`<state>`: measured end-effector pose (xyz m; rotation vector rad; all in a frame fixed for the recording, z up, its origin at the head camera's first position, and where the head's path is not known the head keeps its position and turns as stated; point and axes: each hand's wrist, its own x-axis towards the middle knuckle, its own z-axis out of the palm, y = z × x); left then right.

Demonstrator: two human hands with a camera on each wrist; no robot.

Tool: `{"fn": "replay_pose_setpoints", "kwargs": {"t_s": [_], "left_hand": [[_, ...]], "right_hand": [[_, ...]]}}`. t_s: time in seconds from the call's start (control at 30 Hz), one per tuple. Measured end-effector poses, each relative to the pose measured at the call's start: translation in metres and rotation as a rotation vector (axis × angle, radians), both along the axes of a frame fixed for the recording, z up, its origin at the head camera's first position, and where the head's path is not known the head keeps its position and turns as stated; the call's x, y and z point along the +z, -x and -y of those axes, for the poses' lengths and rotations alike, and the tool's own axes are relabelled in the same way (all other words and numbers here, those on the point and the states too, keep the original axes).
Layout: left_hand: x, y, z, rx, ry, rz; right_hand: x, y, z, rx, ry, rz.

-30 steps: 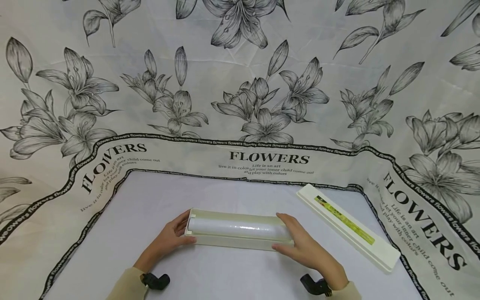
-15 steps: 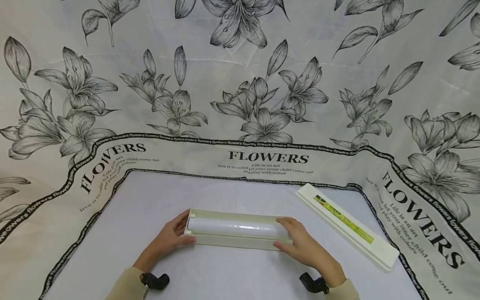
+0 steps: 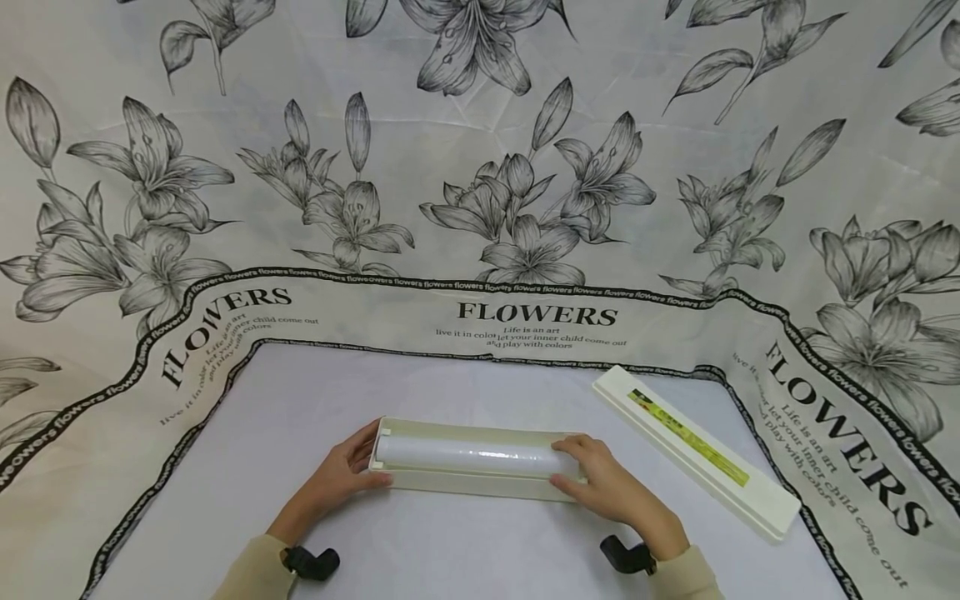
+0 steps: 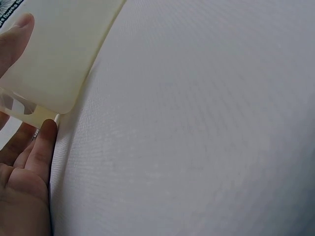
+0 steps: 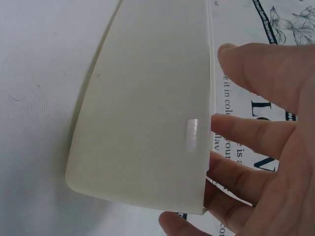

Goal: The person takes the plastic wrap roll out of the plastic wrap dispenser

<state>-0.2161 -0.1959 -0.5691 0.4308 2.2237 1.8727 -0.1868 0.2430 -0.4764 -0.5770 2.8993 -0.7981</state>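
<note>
A long cream plastic cling film dispenser lies lengthwise before me without a cover, a shiny roll of cling film inside. My left hand grips its left end, thumb on the front wall and fingers around the end, as the left wrist view also shows. Over the right end is my right hand, fingers reaching in at the roll and thumb near the front rim. In the right wrist view its fingers are loosely extended past the dispenser's top edge, the thumb held apart.
The dispenser's long white lid, with a yellow-green label, lies slantwise on the right of the white table surface. A flower-printed cloth with black bands borders the table and rises behind it.
My right hand has shifted from around the dispenser's right end inward over the roll, its thumb rising from the front wall toward the rim. The left hand keeps its grip.
</note>
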Motion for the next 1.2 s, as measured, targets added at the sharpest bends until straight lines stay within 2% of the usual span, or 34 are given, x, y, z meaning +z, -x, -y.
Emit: {"fn": "replay_pose_setpoints", "kwargs": {"t_s": [0.1,0.33,0.7,1.2], "left_hand": [[0.0,-0.001,0.0,-0.003,-0.008,0.004],[0.001,0.0,0.001,0.001,0.003,-0.009],[0.003,-0.002,0.001,-0.004,-0.01,0.002],[0.002,0.0,0.0,-0.005,-0.005,0.002]], "right_hand": [[0.0,0.003,-0.002,0.008,-0.006,0.017],[0.002,0.01,-0.004,0.078,0.002,-0.024],[0.005,0.018,-0.004,0.103,0.017,0.02],[0.004,0.028,-0.002,0.099,-0.074,0.039]]}}
